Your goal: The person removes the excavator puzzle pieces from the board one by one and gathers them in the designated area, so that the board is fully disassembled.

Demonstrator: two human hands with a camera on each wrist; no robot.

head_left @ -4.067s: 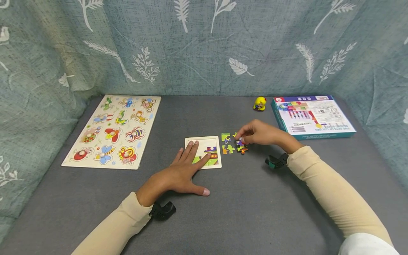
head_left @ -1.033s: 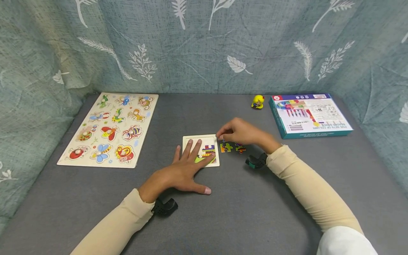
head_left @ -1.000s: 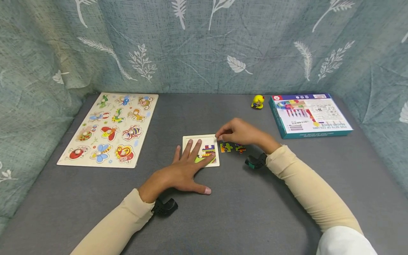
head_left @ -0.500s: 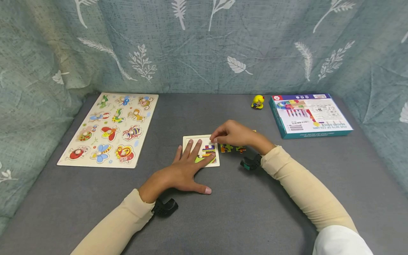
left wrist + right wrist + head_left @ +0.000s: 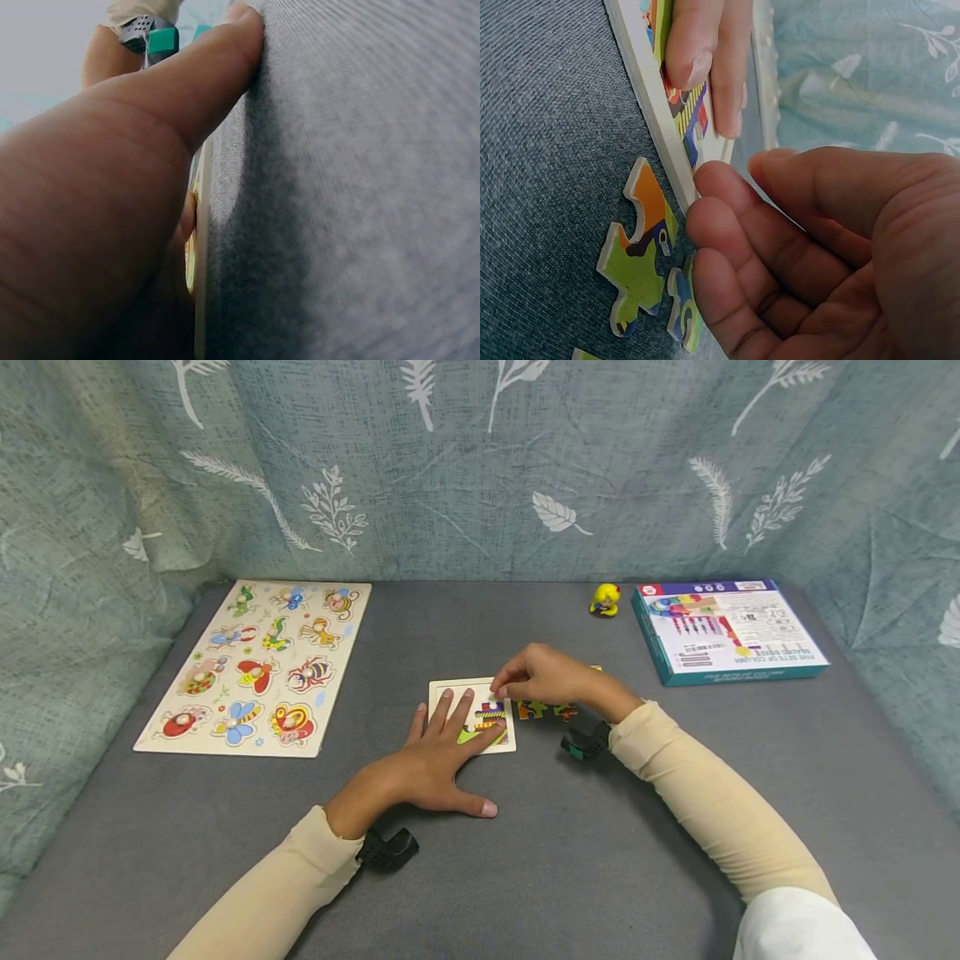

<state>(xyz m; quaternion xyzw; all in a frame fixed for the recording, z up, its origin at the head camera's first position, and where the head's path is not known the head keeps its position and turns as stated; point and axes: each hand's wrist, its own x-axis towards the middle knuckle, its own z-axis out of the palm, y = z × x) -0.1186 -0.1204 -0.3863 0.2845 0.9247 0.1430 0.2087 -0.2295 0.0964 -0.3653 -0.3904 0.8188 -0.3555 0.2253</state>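
In the head view my left hand [image 5: 431, 774] lies with fingers spread over the small wooden puzzle tray [image 5: 450, 683], thumb out on the table. Beside its fingertips, part of a colourful jigsaw picture [image 5: 489, 717] fills the tray's lower right; pale bare board shows above. My right hand [image 5: 551, 675] reaches over the tray's upper right corner, thumb and fingertips brought together as in a pinch. It appears to hold a small puzzle piece, hidden behind the fingers. Under and beside this hand, loose puzzle pieces [image 5: 639, 251] lie on the table right of the tray.
A large insect peg puzzle board [image 5: 255, 668] lies at the left. At the back right are a small yellow toy figure [image 5: 604, 600] and a flat printed box [image 5: 735, 631]. A patterned curtain [image 5: 450, 468] hangs behind the grey table [image 5: 555, 868].
From the loose pieces, my right hand has moved left to the tray's upper right corner, fingertips still together. During the last half second it barely shifts. My left hand stays on the tray.
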